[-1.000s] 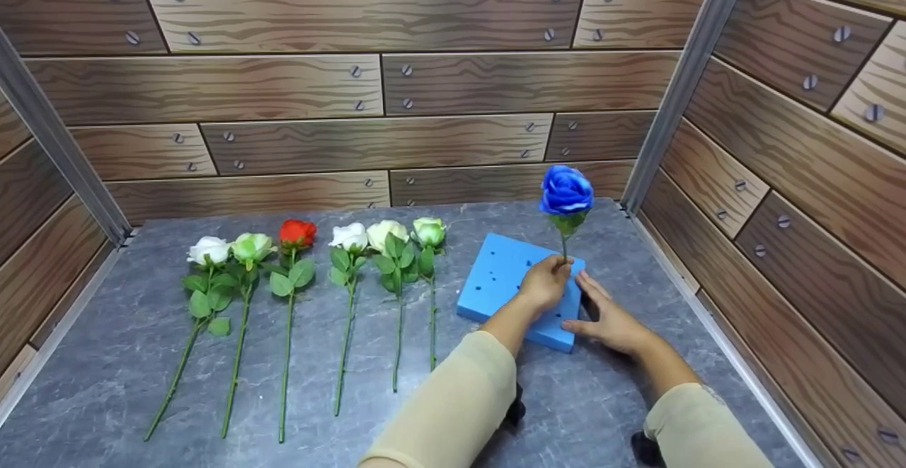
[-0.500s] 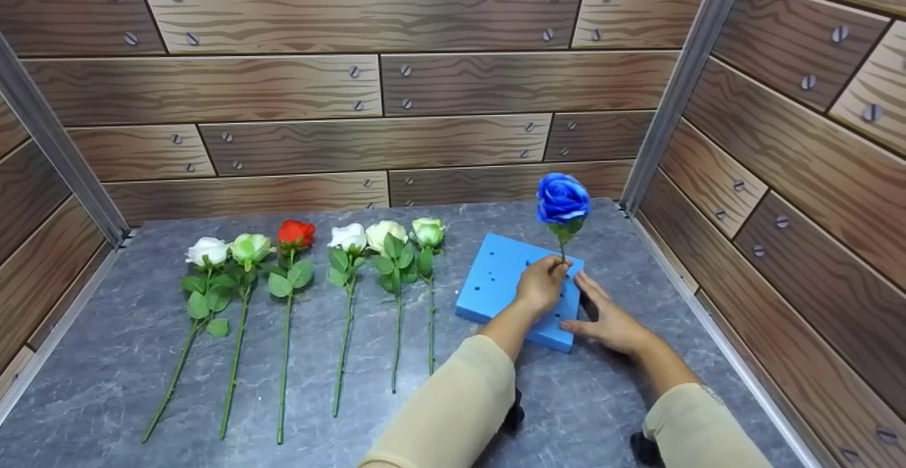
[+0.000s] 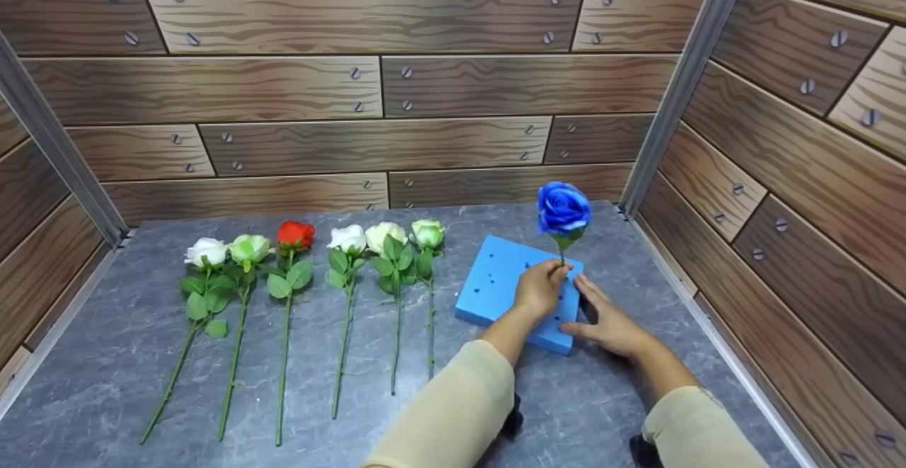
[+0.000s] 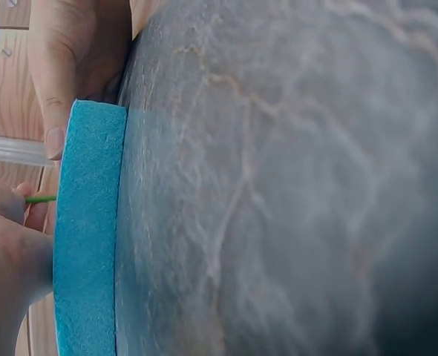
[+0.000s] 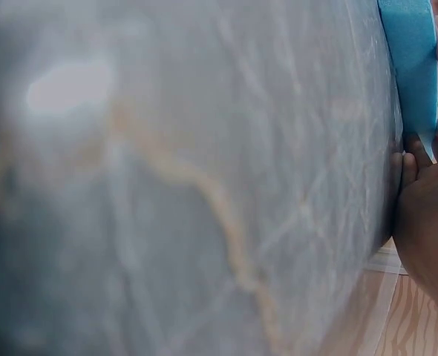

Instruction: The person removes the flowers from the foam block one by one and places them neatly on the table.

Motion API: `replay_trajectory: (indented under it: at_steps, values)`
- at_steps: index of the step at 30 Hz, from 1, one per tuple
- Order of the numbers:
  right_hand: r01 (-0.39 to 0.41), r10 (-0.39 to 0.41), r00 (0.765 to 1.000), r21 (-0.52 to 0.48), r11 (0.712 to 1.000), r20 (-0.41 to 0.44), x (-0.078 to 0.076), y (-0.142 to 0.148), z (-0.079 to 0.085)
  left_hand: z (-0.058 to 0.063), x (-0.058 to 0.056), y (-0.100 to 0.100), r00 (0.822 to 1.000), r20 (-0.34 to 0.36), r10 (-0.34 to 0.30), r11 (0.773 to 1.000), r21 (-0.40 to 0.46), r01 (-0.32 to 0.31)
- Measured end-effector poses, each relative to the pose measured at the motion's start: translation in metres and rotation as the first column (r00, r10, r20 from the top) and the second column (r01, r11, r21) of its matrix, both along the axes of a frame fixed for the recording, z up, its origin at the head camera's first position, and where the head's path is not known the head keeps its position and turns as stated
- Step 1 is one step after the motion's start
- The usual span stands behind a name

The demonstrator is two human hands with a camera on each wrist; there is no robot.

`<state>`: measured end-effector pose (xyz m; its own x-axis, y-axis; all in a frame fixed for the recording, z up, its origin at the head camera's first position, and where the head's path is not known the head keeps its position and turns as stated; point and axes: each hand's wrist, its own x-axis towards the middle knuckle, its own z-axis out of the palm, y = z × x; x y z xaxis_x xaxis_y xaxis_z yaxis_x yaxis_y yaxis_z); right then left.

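In the head view my left hand (image 3: pixel 539 289) pinches the green stem of a blue rose (image 3: pixel 563 207). The rose stands upright above the right part of a blue foam block (image 3: pixel 495 263) with small holes in its top. Fingers hide the stem's lower end, so I cannot tell how deep it sits. My right hand (image 3: pixel 614 323) rests at the block's right side, fingers extended along the edge and thumb on the near part. In the left wrist view the stem (image 4: pixel 41 199) shows between fingertips. The right wrist view shows the block's side (image 5: pixel 416 67) beside the right hand (image 5: pixel 430 215).
Left of the block, several roses lie in a row, stems towards me: white (image 3: pixel 207 251), green-white (image 3: pixel 250 248), red (image 3: pixel 295 234), and more pale ones (image 3: pixel 386 237). A grey marbled tabletop (image 3: pixel 283 355) is bounded by wood-patterned walls (image 3: pixel 375 86) and metal edges.
The blue rose has sunk slightly lower towards the block, with my left hand still pinching its stem. My right hand stays at the block's side.
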<state>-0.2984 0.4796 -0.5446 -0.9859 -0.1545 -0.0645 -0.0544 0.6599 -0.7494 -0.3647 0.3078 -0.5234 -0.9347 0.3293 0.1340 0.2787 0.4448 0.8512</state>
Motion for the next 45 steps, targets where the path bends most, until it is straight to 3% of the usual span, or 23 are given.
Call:
replay_trajectory:
  at_steps: [6, 19, 27, 36, 45]
  values:
    - [-0.008, 0.008, 1.000, 0.005, 1.000, -0.005, 0.000, -0.001, -0.001, -0.004, 0.000, 0.000, 0.997, -0.070, 0.030, 0.999, -0.025, -0.032]
    - [-0.007, 0.008, 1.000, 0.028, 1.000, -0.026, 0.000, 0.000, -0.001, -0.008, -0.002, 0.001, 0.990, -0.132, 0.045, 0.999, 0.002, -0.045]
    - [0.003, -0.002, 1.000, 0.029, 1.000, -0.022, 0.001, 0.000, 0.000, -0.006, -0.001, -0.001, 0.996, -0.070, 0.055, 0.995, 0.093, -0.048]
    - [-0.002, 0.002, 1.000, 0.032, 0.999, -0.013, 0.001, 0.000, 0.002, -0.007, 0.002, -0.001, 0.995, -0.062, 0.078, 0.988, 0.135, -0.069]
    - [0.006, -0.005, 1.000, 0.027, 1.000, -0.024, 0.001, -0.001, 0.000, -0.013, -0.002, -0.004, 0.998, -0.024, 0.059, 0.958, 0.282, -0.050]
